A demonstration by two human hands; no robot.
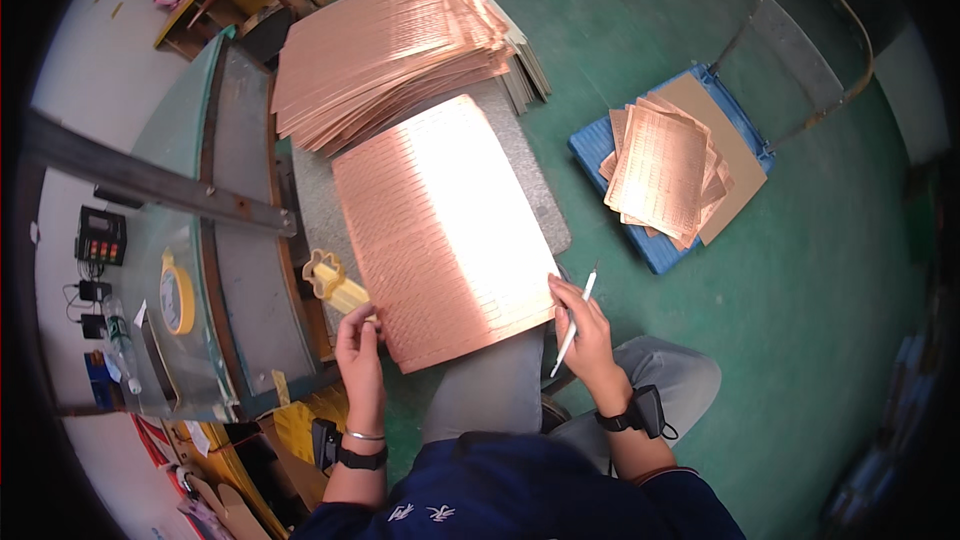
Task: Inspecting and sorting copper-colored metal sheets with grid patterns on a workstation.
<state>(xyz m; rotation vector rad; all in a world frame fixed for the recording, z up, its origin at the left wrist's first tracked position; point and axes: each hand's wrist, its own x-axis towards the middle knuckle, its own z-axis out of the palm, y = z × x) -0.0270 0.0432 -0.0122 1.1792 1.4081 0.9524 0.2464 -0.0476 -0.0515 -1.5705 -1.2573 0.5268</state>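
Observation:
A large copper-coloured sheet (410,240) with rows of fine slots lies tilted across the grey stool-like table (535,175) and over my knee, with bright glare down its middle. My left hand (360,345) pinches its lower left edge, thumb and fingers closed. My right hand (588,340) touches the lower right corner and holds a white pen-shaped tool (588,287) with a thin dark tip, pointing up and away from me. Behind the sheet, a tall, uneven stack of similar copper sheets (370,40) rests on the same table.
On the right stands a blue platform trolley (590,143) with a bent handle, carrying loose copper sheets (655,170) and a brown board (735,180). A glass-topped bench (150,350) at left holds a yellow tape roll (178,300) and bottle. A yellow shaped piece (335,283) sits beside my left hand.

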